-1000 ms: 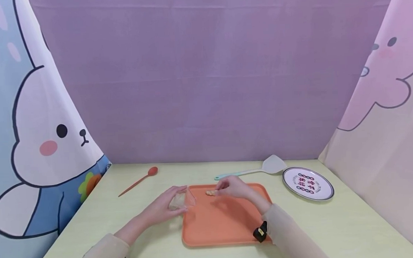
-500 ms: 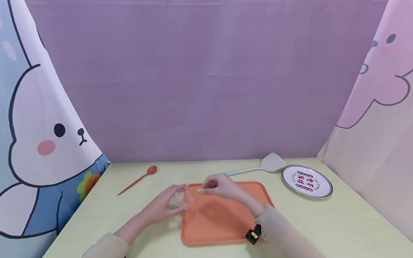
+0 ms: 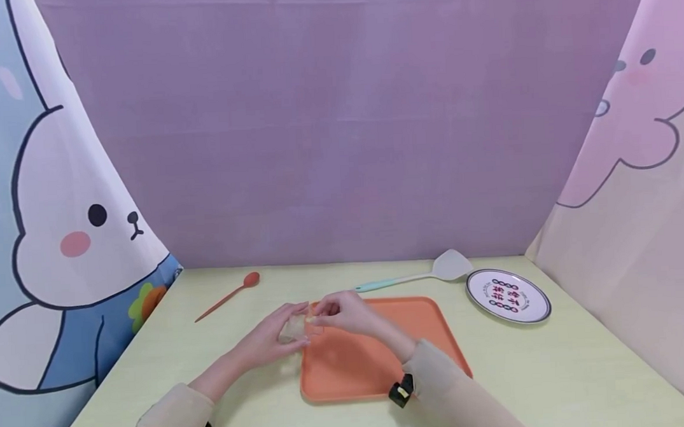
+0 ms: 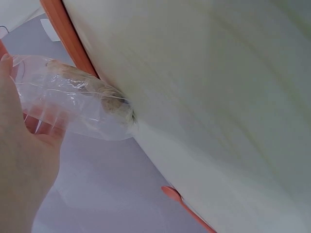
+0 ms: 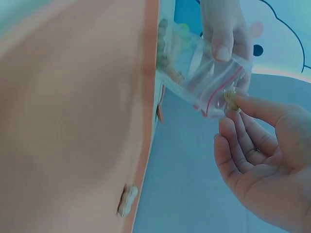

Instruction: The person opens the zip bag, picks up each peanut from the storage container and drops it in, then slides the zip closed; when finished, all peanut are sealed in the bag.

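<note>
A clear zip bag (image 4: pixel 85 99) with a red line along its mouth has peanuts in its lower part. My left hand (image 3: pixel 269 336) grips this bag beside the left rim of the orange tray (image 3: pixel 377 358), its mouth facing right. With thumb and fingertips my right hand (image 3: pixel 346 312) pinches an unshelled peanut (image 5: pixel 230 98) right at the bag's mouth. In the right wrist view, another peanut (image 5: pixel 128 200) lies on the tray near its edge. From the head view, that second peanut cannot be made out, and fingers partly cover the bag.
A red spoon (image 3: pixel 231 296) lies on the table at the left. Behind the tray is a spatula (image 3: pixel 450 265) with a pale green handle, and a white plate (image 3: pixel 509 296) with red lettering stands at the right. A purple curtain (image 3: pixel 338 124) hangs behind the table.
My right hand has moved left from over the tray to the bag's mouth, carrying the pinched peanut. The left hand and bag stay nearly in place.
</note>
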### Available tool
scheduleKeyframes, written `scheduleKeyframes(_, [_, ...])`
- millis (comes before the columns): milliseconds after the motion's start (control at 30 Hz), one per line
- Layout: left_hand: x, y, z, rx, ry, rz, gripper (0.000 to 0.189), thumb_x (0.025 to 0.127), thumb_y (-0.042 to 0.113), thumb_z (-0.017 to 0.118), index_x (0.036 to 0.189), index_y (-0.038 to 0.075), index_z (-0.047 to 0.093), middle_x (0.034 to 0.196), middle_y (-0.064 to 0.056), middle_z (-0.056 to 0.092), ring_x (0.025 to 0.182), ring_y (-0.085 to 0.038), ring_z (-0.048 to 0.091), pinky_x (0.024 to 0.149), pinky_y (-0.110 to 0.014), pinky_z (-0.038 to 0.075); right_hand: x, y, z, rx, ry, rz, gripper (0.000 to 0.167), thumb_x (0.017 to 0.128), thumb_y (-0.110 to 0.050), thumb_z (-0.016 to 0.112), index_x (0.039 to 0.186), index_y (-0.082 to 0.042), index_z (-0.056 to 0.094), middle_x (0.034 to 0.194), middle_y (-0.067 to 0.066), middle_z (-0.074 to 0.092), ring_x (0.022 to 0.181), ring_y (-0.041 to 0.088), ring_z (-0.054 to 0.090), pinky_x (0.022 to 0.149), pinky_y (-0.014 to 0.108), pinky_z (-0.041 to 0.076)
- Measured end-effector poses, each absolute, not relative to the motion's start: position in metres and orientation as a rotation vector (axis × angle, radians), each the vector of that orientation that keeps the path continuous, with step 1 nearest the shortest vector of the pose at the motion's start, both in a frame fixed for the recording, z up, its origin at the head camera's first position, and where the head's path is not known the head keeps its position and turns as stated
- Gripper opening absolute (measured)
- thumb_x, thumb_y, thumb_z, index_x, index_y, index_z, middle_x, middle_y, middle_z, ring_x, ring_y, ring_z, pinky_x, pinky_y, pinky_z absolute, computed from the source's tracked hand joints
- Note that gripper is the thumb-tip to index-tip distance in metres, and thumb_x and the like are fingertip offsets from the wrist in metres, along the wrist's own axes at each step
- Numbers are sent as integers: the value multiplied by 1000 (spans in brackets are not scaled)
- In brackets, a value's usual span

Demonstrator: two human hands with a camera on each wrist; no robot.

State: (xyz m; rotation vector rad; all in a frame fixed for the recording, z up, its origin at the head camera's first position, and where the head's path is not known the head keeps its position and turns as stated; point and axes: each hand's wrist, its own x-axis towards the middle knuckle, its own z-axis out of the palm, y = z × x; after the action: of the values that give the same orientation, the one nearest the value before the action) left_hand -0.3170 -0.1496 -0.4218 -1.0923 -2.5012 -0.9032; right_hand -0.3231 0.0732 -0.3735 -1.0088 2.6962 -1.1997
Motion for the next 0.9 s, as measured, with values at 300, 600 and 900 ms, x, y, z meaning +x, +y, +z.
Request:
scheduleKeyframes(300, [-318, -149, -419, -1107, -2469, -907, 67, 81, 35, 73, 135, 5, 47, 131, -5, 55, 122, -21, 51, 100, -43, 45, -322, 69, -374, -1016, 2690, -1238, 15, 87, -13, 66, 97, -2, 72, 86, 6, 71, 69, 6, 59, 59, 17, 48])
scheduleKeyframes(600, [-317, -150, -419, -1089, -2486, -888, 72, 82, 46, 67, 137, 5, 45, 126, -3, 57, 120, -20, 53, 99, -41, 46, -330, 78, -373, -1015, 2722, -1280, 13, 88, -15, 66, 96, -7, 72, 82, 5, 70, 70, 12, 62, 60, 18, 49])
scheduleKeyframes(900, [-318, -151, -420, -1087, -2490, -900, 71, 83, 47, 67, 138, 8, 44, 127, -1, 56, 121, -21, 52, 101, -43, 44, -345, 101, -380, -910, 2734, -1294, 15, 89, -19, 65, 98, -9, 71, 83, 5, 69, 75, 32, 64, 57, 22, 49])
